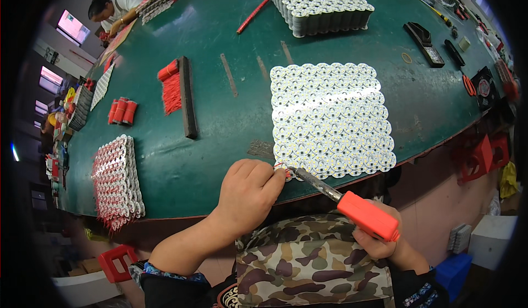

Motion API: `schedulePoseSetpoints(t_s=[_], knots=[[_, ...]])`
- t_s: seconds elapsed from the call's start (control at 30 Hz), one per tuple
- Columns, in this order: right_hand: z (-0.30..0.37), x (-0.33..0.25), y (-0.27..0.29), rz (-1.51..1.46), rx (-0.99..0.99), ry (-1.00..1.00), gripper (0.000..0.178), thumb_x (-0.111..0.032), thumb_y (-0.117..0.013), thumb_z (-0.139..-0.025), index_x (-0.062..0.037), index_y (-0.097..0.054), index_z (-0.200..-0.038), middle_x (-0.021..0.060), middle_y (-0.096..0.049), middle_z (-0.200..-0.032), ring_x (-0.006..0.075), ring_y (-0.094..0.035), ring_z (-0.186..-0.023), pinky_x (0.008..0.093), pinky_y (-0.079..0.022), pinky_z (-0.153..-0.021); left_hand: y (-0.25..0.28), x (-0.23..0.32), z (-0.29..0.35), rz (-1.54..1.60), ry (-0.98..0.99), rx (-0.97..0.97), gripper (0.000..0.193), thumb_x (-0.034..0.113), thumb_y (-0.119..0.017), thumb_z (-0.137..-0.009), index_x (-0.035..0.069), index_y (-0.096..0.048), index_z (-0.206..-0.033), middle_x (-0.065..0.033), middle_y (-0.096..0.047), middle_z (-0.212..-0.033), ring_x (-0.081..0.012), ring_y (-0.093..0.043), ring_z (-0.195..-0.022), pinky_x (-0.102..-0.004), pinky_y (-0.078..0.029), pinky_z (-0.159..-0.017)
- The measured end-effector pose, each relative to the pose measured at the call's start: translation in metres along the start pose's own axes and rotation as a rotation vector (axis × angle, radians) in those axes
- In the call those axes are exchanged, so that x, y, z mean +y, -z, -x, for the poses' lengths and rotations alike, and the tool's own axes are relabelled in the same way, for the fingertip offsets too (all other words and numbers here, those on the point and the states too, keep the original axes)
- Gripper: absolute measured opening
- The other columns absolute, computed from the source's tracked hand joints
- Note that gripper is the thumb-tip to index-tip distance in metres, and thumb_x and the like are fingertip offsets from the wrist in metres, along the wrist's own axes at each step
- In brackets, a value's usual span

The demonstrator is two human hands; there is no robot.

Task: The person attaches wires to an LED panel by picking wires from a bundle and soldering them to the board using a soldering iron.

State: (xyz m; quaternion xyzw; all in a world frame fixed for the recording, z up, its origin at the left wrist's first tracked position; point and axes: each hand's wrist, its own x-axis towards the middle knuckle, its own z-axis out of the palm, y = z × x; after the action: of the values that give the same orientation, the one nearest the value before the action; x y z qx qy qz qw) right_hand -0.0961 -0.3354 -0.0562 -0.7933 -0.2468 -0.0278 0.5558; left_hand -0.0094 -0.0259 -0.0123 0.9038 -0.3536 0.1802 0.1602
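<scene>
A white panel of round LED circuit boards (pixel 330 123) lies on the green tabletop in front of me. At its near left corner, my left hand (pixel 247 189) is closed in a pinch on thin red wires (pixel 287 171). My right hand (pixel 379 236) is wrapped round the red handle of a soldering iron (pixel 366 214). The iron slants up to the left, and its dark tip is beside the left fingertips at that corner board. Whether the tip touches the board is too small to tell.
A stack of white panels (pixel 324 24) stands at the back. To the left lie red wires beside a dark bar (pixel 187 99), red wire bundles (pixel 122 111) and wired panels (pixel 118 181). Right are a black tray (pixel 424 44) and scissors (pixel 468 85). A person (pixel 115 11) works far left.
</scene>
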Motion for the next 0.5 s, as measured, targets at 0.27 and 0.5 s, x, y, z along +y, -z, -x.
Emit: schedulePoseSetpoints(t_s=[0.27, 0.5], knots=[[-0.009, -0.01, 0.003, 0.103, 0.01, 0.067, 0.061, -0.004, -0.082, -0.074, 0.0064, -0.059, -0.129, 0.0184, -0.075, -0.107, 0.0302, -0.074, -0.079, 0.0374, -0.059, -0.069, 0.001, 0.0, -0.002, -0.012, 0.004, -0.028, 0.021, 0.005, -0.07, -0.078, 0.004, -0.073, -0.098, -0.0064, -0.06, -0.082, -0.0278, -0.061, -0.077, -0.0412, -0.047, -0.069], [-0.012, -0.016, 0.015, 0.123, -0.082, 0.011, 0.053, -0.005, -0.08, -0.076, 0.0059, -0.063, -0.125, 0.0179, -0.074, -0.109, 0.0327, -0.075, -0.087, 0.0388, -0.06, -0.078, 0.001, 0.0, -0.001, -0.006, 0.005, -0.011, 0.021, 0.006, -0.069, -0.077, 0.004, -0.073, -0.098, -0.0064, -0.059, -0.081, -0.0277, -0.061, -0.076, -0.0411, -0.047, -0.068]])
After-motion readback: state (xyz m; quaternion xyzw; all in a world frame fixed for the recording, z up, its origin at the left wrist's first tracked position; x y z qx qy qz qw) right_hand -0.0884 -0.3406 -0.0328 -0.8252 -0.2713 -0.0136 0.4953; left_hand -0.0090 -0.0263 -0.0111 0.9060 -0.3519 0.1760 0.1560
